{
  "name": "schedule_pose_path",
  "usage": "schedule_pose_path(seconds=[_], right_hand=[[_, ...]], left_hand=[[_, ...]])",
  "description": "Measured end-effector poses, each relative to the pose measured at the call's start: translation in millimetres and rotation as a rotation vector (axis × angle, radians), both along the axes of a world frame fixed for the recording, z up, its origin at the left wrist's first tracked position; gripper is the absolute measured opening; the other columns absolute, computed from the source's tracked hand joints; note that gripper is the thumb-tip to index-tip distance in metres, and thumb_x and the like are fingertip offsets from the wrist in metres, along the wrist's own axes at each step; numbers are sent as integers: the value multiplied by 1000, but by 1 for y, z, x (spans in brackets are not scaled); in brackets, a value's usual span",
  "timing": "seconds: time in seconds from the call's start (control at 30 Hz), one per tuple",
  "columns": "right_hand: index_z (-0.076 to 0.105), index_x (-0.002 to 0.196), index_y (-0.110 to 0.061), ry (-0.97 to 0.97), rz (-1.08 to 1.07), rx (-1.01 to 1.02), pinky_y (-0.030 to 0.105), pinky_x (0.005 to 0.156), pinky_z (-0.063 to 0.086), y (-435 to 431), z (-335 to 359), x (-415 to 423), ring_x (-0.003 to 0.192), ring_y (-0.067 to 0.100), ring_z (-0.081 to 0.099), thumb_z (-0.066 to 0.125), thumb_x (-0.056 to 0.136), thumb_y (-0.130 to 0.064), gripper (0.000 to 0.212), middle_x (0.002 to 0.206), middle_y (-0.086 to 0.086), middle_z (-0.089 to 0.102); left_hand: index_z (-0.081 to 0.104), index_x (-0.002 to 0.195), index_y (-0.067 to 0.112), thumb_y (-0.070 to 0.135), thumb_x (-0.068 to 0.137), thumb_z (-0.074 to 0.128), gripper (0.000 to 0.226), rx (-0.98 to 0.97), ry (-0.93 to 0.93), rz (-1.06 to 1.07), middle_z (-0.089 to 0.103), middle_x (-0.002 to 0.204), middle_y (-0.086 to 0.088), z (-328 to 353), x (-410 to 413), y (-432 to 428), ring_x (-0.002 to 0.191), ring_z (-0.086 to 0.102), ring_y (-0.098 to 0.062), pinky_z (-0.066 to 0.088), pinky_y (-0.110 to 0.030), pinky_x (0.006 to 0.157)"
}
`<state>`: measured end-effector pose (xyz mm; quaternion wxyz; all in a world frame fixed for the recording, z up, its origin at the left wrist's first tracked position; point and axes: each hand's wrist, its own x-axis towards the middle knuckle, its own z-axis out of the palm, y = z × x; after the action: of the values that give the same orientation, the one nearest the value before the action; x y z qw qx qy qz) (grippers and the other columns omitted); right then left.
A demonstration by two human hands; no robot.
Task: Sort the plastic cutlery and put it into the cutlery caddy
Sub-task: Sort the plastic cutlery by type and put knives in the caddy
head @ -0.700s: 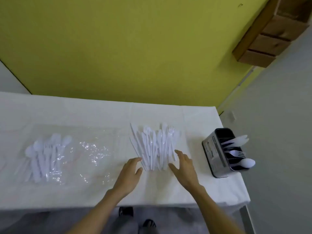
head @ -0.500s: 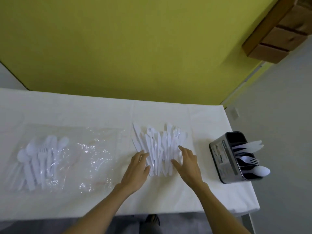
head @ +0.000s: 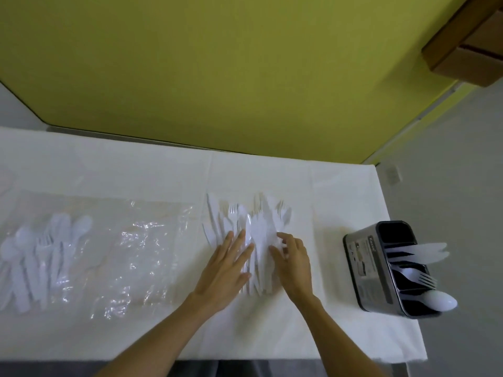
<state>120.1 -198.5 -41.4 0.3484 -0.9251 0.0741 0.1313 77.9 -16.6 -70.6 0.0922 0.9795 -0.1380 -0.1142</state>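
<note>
Plastic cutlery (head: 253, 232): heaped mid-table (head: 136, 170), long axes near-to-far, directly under both hands. L hand (head: 226, 270) flat, fingers straight, pressing heap's left side. R hand (head: 294, 259) at right edge, fingers bent; pinch or not, can't tell. Caddy (head: 364, 268) well to the right, nearer R hand, nothing between. Clear bag (head: 152, 240) w/ more pieces on the left.

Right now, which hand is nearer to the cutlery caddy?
The right. The right hand touches the cutlery pile at its edge toward the cutlery caddy; the left hand lies on the pile's far side.
</note>
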Motion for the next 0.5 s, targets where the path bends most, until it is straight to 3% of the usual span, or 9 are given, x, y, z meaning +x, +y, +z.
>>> schedule_pose_path(seconds=[0.13,0.27,0.37,0.5], right_hand=[[50,115,-24,-9,-161,100,23,77,52,-8,1,8,95,13,61,45,101,-34,18,104,-9,60],[48,111,-17,44,-287,138,15,60,43,-16,4,26,71,6,59,60,95,-23,20,76,-13,59],[55,108,-17,102,-324,145,11,59,38,-23,2,33,74,9,59,66,92,-24,21,82,-9,62],[62,100,-15,82,-346,77,16,58,38,-44,-2,29,80,14,60,62,94,-26,13,85,-6,63]], left_hand=[[28,149,20,46,96,30,60,-44,-85,21,9,161,-8,5,2,-12,148,7,-31,22,-46,116],[19,151,26,41,97,34,59,-80,-57,7,5,161,-1,5,12,-39,148,-3,-23,12,-48,117],[18,151,32,48,94,34,61,-4,-24,-27,5,161,0,-2,13,-46,148,-6,-24,4,-54,118],[20,151,31,49,93,30,61,10,-39,-46,9,161,-1,-3,5,-41,148,1,-26,8,-53,114]])
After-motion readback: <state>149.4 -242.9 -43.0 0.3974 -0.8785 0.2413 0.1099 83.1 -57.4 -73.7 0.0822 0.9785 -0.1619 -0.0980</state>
